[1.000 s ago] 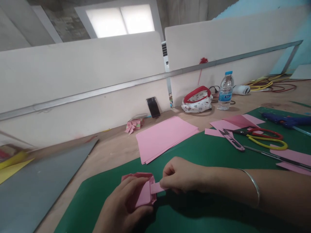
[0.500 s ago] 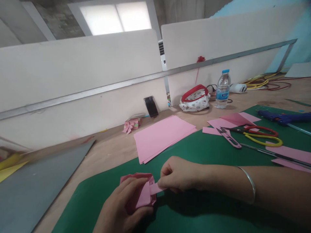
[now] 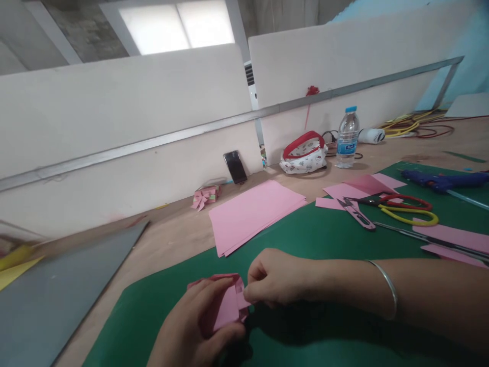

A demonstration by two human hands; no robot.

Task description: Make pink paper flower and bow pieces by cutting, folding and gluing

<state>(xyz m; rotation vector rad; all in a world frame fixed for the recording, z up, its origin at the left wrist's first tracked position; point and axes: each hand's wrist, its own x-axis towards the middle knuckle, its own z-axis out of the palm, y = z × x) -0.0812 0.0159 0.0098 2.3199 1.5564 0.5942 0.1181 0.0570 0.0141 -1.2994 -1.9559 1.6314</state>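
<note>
A small folded pink paper box (image 3: 226, 308) sits low in the head view, above the green mat (image 3: 153, 306). My left hand (image 3: 194, 321) grips it, thumb on the near side and fingers over the far side. From the box's right end sticks out a narrow pink paper strip (image 3: 242, 299). My right hand (image 3: 269, 278), a silver bangle on its wrist, pinches the outer end of that strip close to the box. The fingertips partly hide the strip's end.
Behind my hands lie pink paper sheets (image 3: 254, 216). To the right are red-and-yellow scissors (image 3: 410, 209), thread snips (image 3: 357, 214), tweezers (image 3: 435, 239) and a blue glue gun (image 3: 443, 179). A phone (image 3: 235, 167), a pouch (image 3: 305, 155) and a water bottle (image 3: 347, 137) stand along the partition.
My right hand has moved slightly left toward the box, and less of the strip shows between them. My left hand keeps its hold. The view has shifted a little.
</note>
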